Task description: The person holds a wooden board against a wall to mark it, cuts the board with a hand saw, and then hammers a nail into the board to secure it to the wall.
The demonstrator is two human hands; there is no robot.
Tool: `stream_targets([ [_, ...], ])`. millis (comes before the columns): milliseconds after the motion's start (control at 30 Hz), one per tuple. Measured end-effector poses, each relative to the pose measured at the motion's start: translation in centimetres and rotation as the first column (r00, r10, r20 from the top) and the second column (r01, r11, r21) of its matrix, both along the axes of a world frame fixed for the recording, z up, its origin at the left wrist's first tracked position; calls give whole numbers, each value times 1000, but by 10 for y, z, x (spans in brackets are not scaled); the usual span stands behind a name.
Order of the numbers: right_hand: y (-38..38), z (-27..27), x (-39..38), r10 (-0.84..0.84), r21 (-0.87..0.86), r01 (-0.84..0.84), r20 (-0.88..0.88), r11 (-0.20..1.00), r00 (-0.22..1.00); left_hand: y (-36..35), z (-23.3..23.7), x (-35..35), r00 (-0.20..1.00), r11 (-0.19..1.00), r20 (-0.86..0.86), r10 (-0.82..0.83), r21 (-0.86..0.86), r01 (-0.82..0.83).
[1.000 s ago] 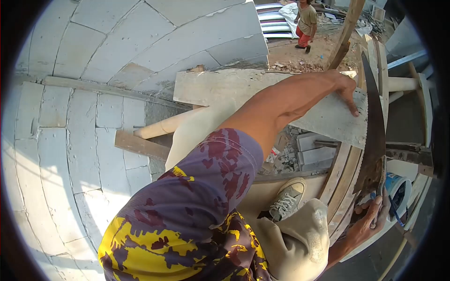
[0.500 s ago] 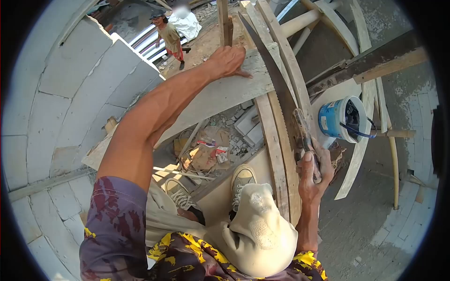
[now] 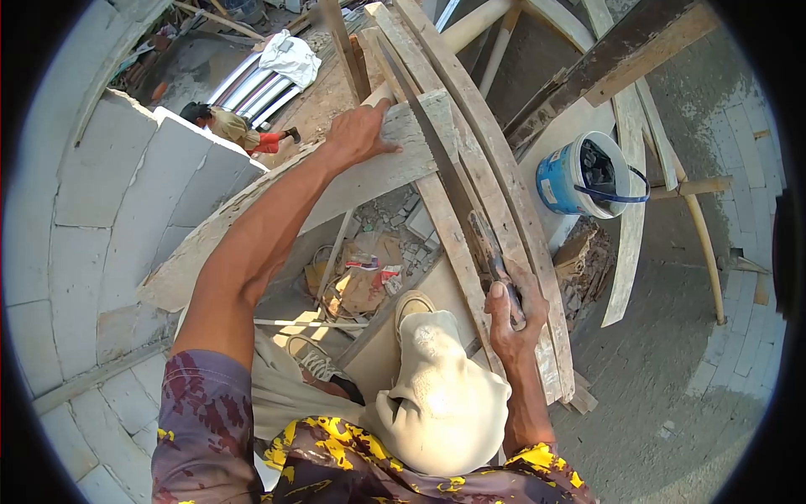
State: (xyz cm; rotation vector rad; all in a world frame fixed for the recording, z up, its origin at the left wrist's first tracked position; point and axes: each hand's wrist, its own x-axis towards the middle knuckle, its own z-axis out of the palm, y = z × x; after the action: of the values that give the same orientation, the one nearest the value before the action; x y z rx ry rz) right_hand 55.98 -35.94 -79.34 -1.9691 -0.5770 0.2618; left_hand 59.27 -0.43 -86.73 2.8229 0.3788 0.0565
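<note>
Right fingers: closed around the handle (image 3: 484,244) of the saw, thumb lying along it; no gap shows in the grip of the right hand (image 3: 519,312).
Left fingers: bent over the far edge of the board (image 3: 386,176), tips hidden, with the thumb spread apart on its upper face; the left hand (image 3: 357,136) holds it down.
Saw blade (image 3: 444,160): slants from the handle to the far left, across the board's right end, just beside the left thumb.
Board: slopes down to the near left, over rubble (image 3: 410,206).
Long planks (image 3: 510,185): run beside the blade, on its right.
Bucket (image 3: 561,178): upright to the right of the planks, dark contents inside.
Person (image 3: 233,128): bent over, far left, beyond the block wall (image 3: 105,160).
Slip risk: the blade could jump toward the left thumb if its teeth catch.
Shift risk: the board could twist or slide if the one-handed hold loosens, likely pinching the blade.
</note>
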Motion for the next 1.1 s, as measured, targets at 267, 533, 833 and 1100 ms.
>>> stream_targets([
  [267,-14,7,15,43,1,-43,66,999,997,-10,18,3,986,989,-154,61,-124,-80],
  [533,6,-14,29,64,90,-88,235,992,970,17,-3,18,986,975,-159,42,-209,-75],
  [833,25,-46,39,46,96,-62,164,993,985,31,-22,28,974,966,-199,112,-208,-154],
  [1100,39,-70,51,79,185,-135,282,973,956,26,-22,23,973,969,-209,98,-204,-141],
])
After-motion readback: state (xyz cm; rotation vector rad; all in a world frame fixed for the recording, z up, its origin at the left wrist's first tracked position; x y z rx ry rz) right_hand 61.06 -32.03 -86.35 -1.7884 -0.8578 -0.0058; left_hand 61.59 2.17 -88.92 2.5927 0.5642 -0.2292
